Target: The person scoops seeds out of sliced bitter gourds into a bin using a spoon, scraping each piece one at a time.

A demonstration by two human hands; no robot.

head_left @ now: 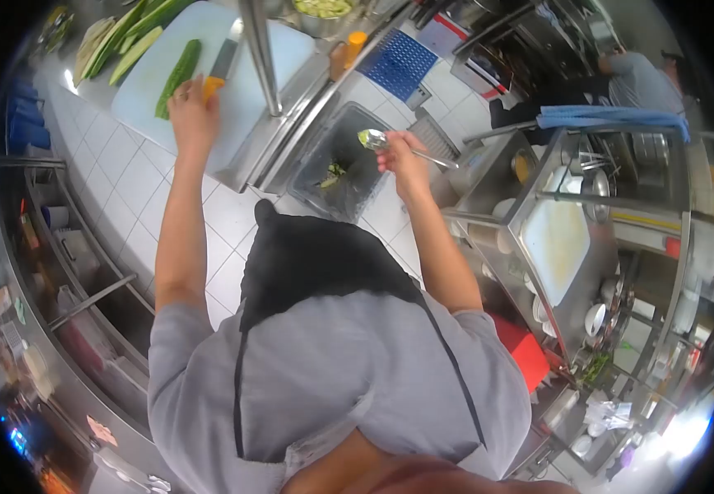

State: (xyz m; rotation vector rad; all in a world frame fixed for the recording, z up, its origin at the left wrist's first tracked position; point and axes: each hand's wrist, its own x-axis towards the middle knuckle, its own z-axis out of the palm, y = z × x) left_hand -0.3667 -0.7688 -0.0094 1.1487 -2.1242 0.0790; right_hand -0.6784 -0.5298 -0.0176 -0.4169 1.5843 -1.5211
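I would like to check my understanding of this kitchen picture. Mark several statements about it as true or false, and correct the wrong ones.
1. A knife lies on the cutting board. True.
2. The spoon lies beside it. False: the right hand holds the spoon.
3. The bin has nothing inside. False: green scraps lie in the bin.
4. The person wears a black apron. True.
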